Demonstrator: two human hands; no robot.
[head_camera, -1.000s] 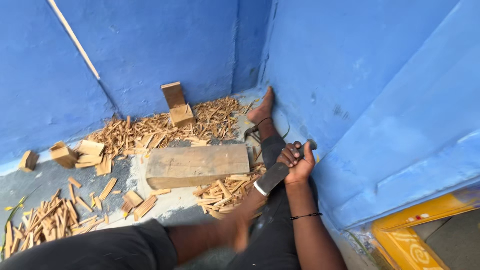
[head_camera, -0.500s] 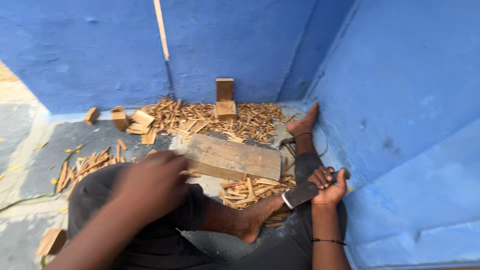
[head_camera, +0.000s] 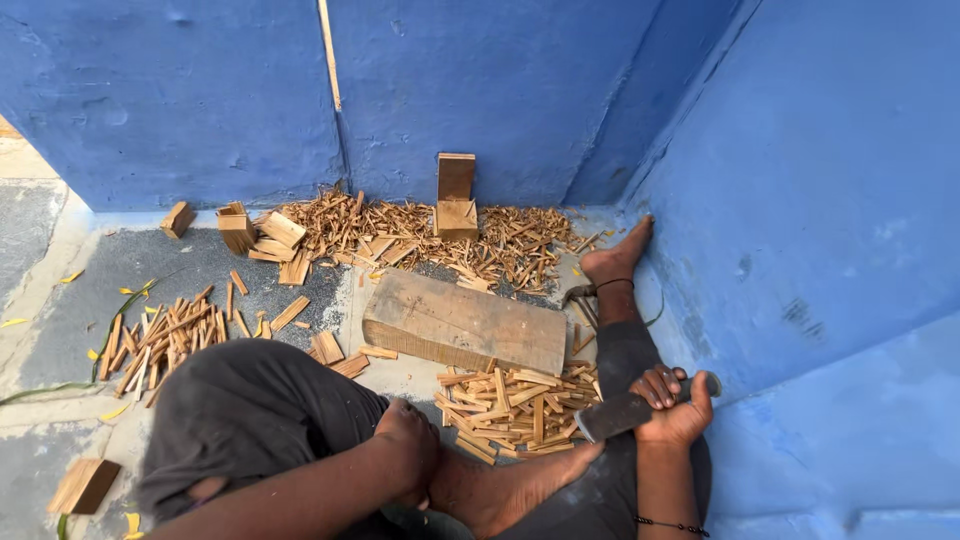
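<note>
Down on the floor in the blue corner, you're sitting with your right hand (head_camera: 672, 405) wrapped tight around the handle of a chopping blade (head_camera: 622, 413), fingers curled shut on it, and the dark blade is sticking out to the left over your shin, right at the edge of the near pile of split sticks (head_camera: 510, 405). Your left hand (head_camera: 408, 440) is resting down on your own leg near the ankle, looking loosely closed, holding nothing as far as I can tell. Just beyond the sticks, the thick wooden block (head_camera: 465, 325) is lying flat on the ground between your legs. Farther off, a heap of wood shavings (head_camera: 420, 235) is running along the far wall with a small upright wooden piece (head_camera: 456, 195) sitting in it, and more stick bundles (head_camera: 165, 335) are lying off to the left.
</note>
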